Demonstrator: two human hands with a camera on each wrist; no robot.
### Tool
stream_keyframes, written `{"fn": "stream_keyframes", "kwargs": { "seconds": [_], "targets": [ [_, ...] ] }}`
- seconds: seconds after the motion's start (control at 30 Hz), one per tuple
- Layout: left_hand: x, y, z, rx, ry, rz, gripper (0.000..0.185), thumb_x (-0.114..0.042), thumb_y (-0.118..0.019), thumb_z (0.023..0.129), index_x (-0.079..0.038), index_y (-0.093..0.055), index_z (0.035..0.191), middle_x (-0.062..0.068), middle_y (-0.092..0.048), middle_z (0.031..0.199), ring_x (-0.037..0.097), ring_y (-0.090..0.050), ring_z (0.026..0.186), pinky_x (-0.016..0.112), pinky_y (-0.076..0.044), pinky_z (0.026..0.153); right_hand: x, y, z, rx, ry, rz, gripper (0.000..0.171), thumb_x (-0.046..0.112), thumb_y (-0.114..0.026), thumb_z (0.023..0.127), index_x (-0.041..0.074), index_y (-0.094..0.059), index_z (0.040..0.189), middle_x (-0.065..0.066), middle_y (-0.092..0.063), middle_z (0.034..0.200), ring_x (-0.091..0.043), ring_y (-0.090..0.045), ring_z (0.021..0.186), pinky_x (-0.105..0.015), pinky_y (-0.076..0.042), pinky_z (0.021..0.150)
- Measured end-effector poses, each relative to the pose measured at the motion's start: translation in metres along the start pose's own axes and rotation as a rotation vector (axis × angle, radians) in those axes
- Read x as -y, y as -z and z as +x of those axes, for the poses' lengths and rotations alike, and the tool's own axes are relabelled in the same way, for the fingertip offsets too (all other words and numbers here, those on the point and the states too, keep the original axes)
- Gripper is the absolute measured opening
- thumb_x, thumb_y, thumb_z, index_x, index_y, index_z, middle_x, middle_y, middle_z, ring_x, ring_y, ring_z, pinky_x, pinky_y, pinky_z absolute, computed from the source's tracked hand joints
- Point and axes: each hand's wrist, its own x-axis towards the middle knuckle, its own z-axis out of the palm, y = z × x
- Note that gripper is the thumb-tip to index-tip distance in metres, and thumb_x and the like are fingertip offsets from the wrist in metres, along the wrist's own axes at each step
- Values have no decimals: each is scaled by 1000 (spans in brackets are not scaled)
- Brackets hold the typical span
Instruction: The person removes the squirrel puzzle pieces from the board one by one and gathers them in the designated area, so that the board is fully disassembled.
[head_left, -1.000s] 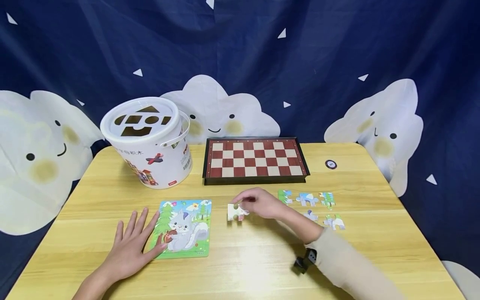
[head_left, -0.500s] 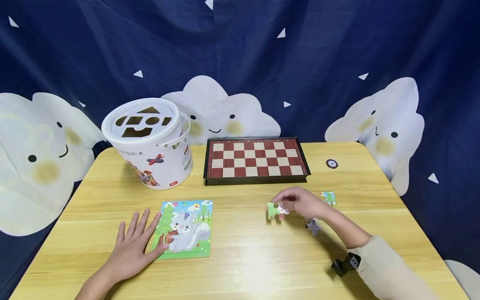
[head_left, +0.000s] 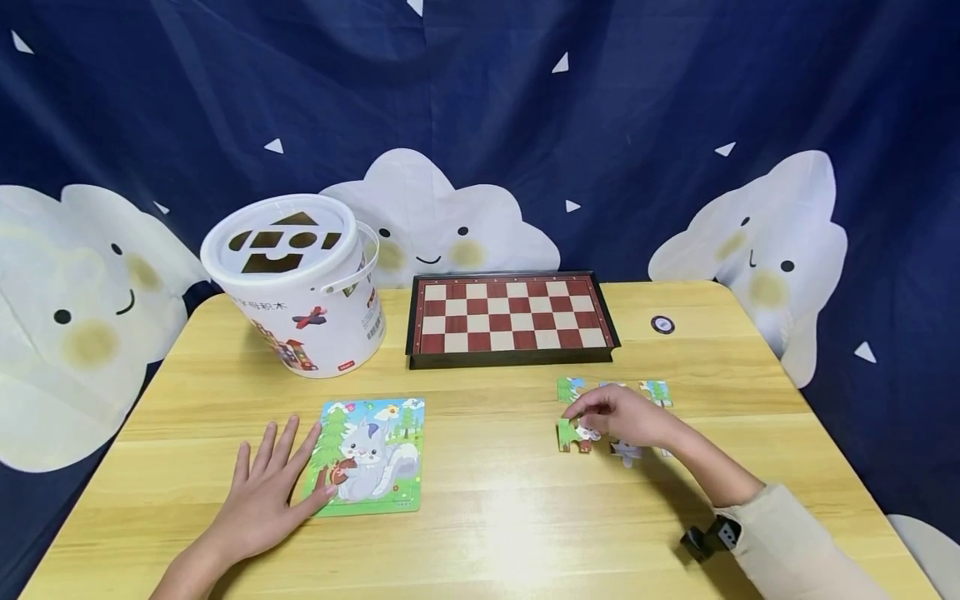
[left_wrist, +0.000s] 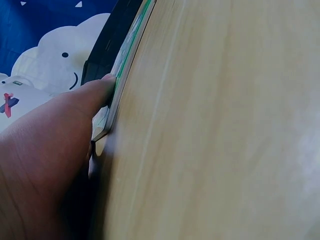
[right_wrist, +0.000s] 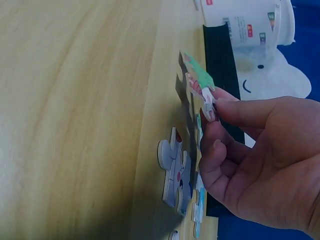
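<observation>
My right hand [head_left: 630, 417] pinches a jigsaw piece [head_left: 567, 435] by its right side, between thumb and fingertips. In the right wrist view the piece [right_wrist: 201, 77] is tilted, its shadow falling on the table beside it. A grey jigsaw piece [right_wrist: 175, 170] lies just below that hand, and several more, such as the tree piece [head_left: 657, 392], lie around it, partly hidden by the hand. On the left, my left hand [head_left: 255, 508] rests with spread fingers. Its thumb [left_wrist: 97, 92] touches the left edge of the squirrel picture puzzle [head_left: 375, 458], which lies flat.
A white bucket [head_left: 337, 325] with shaped holes in its lid stands at the back left. Beside it is a red and white checkered board [head_left: 510, 317] in a dark frame. A round chip [head_left: 663, 325] lies at the back right of the wooden table [head_left: 480, 533].
My right hand has carried the jigsaw piece rightward from the middle of the table to beside the loose pieces, and slightly nearer to me. The left hand has stayed put.
</observation>
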Motion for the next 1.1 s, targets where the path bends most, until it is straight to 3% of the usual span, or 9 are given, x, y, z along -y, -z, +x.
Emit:
{"fn": "stream_keyframes", "kwargs": {
  "seconds": [0.27,0.63,0.93,1.1],
  "targets": [
    [-1,0,-1,-8,2,2,88,-56,-60,97,-20,-18,165,24,-9,168,48,4,153,61,22,115,-1,-2,1,-14,10,-89,21,-3,-60,99,2,-75,112,-3,-64,84,-9,-44,63,-22,-39,57],
    [0,-1,-1,-13,3,4,88,-56,-60,97,-20,-18,165,24,-9,168,48,4,153,61,22,115,2,-1,-1,-90,-19,-193,13,4,-66,97,6,-78,99,-3,-68,92,-14,-54,77,-26,-48,66],
    [0,-2,0,-17,4,4,87,-57,-60,97,-22,-18,165,24,-11,168,48,3,153,63,20,115,12,-5,8,-87,37,-175,16,4,-66,97,5,-77,109,-3,-71,97,-13,-50,70,-24,-43,59],
    [0,-1,0,-29,1,-10,87,-56,-61,97,-21,-20,165,25,-13,167,48,1,153,63,19,115,19,-16,22,-52,90,-139,20,2,-63,99,0,-73,116,-6,-73,103,-12,-54,74,-24,-47,63]
  ]
}}
